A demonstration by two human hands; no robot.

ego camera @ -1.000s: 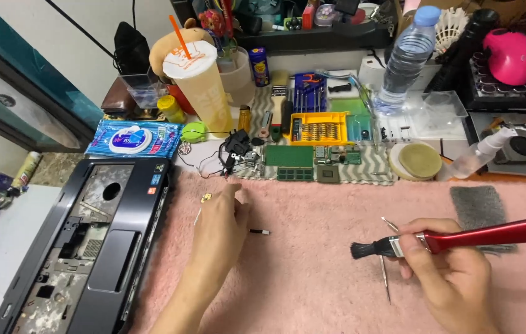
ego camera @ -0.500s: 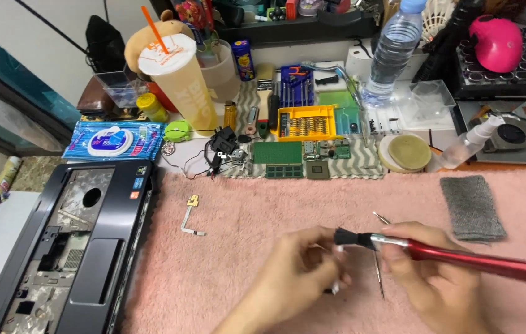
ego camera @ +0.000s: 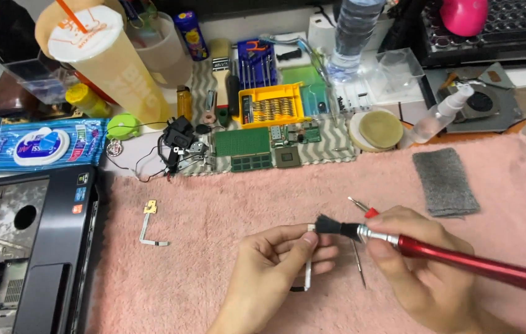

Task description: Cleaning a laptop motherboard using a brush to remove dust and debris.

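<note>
Your left hand (ego camera: 275,266) sits at about 6 o'clock on the pink towel (ego camera: 226,216), its grip pinching a small flat ribbon-cable part (ego camera: 308,263) between thumb and forefinger; the strip hangs down from the fingertips and ends in a dark tip just above the towel. Your right hand (ego camera: 418,266), at about 5 o'clock, has its grip pressed together around a red-handled brush (ego camera: 461,260), whose black bristles touch the top end of the strip right at your left thumb. The red handle runs out toward 4 o'clock. A thin metal tool with a red tip (ego camera: 357,247) lies on the towel, partly under your right fingers.

At 9 o'clock from your hands a second small ribbon-cable part (ego camera: 148,224) with a gold end lies alone on the towel. Further toward 8 o'clock the opened laptop base (ego camera: 21,247) rests at the edge of the surface. At 2 o'clock a grey pad (ego camera: 445,181) lies flat on the towel, well apart from your hands.

Along the back, at 12 o'clock, sit green circuit boards (ego camera: 257,148), a yellow screwdriver-bit case (ego camera: 272,105) and a round tin (ego camera: 377,130). At 11 o'clock a lidded drink cup with an orange straw (ego camera: 105,55) stands upright, with a blue wet-wipe packet (ego camera: 43,143) beside the laptop base. A clear water bottle (ego camera: 353,34) stands at 1 o'clock, and a small spray bottle (ego camera: 436,117) lies tilted near it
</note>
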